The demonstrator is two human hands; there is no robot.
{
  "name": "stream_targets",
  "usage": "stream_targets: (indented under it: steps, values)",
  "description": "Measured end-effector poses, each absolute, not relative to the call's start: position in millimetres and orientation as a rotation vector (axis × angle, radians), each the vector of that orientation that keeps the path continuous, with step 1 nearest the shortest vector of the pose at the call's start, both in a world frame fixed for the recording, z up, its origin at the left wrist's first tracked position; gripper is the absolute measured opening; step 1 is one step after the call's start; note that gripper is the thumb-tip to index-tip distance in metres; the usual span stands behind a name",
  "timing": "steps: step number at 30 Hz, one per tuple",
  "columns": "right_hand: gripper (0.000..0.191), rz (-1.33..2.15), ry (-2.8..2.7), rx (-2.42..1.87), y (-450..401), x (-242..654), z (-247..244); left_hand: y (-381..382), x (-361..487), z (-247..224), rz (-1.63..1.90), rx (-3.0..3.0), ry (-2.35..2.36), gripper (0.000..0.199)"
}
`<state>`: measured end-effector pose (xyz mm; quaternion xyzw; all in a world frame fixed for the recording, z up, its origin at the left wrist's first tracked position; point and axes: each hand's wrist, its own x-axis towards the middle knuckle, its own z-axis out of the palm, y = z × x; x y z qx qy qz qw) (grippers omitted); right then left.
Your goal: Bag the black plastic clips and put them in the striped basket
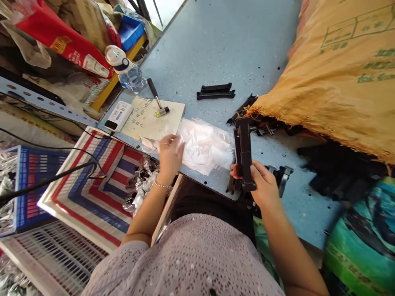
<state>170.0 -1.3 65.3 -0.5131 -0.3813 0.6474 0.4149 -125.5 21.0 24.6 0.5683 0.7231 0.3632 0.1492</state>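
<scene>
My right hand is closed round a long black plastic part, held upright above the near edge of the table. The part looks like a bracket or handle; its exact kind cannot be told. My left hand is at the left end of a pile of clear plastic bags, its fingers bent together on thin film, somewhat blurred. Two more black parts lie side by side beyond the bags. Other black pieces rest beside and behind my right hand.
A blue table carries a notepad, a small hammer, a white device and a water bottle. An orange woven sack bulges at right, with black parts near it. Crates and a striped basket stand at left.
</scene>
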Motion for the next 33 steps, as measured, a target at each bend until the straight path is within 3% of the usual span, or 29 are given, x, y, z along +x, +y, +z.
stream_targets:
  steps: [3, 6, 11, 15, 19, 22, 26, 29, 33]
  values:
    - [0.035, 1.706, -0.878, -1.258, -3, 150, 68, 23, -170, 27, 0.939, 1.451, 2.535, 0.052]
    - [0.038, 1.758, -0.867, -1.245, -4, 130, 69, 24, -202, 15, 0.826, 1.359, 2.672, 0.058]
    - [0.040, 1.849, -0.817, -1.209, -10, 103, 66, 17, -229, -3, 0.822, 1.109, 2.791, 0.039]
    - [0.038, 1.931, -0.794, -1.160, -12, 86, 62, 12, -245, 0, 1.086, 1.028, 2.694, 0.017]
    - [0.035, 1.966, -0.798, -1.119, -9, 73, 64, 10, -251, 9, 1.393, 0.853, 2.234, 0.027]
    - [0.034, 1.986, -0.836, -1.079, -6, 65, 68, 9, -247, 15, 1.223, 0.928, 2.482, 0.032]
    - [0.034, 2.014, -0.851, -1.048, -6, 61, 68, 10, -248, 16, 0.847, 1.011, 2.791, 0.017]
    - [0.034, 2.006, -0.866, -1.056, -6, 63, 64, 9, -253, 16, 1.199, 0.931, 2.593, 0.011]
    - [0.034, 2.013, -0.810, -1.032, -3, 56, 62, 6, -229, 26, 1.619, 0.751, 1.918, 0.023]
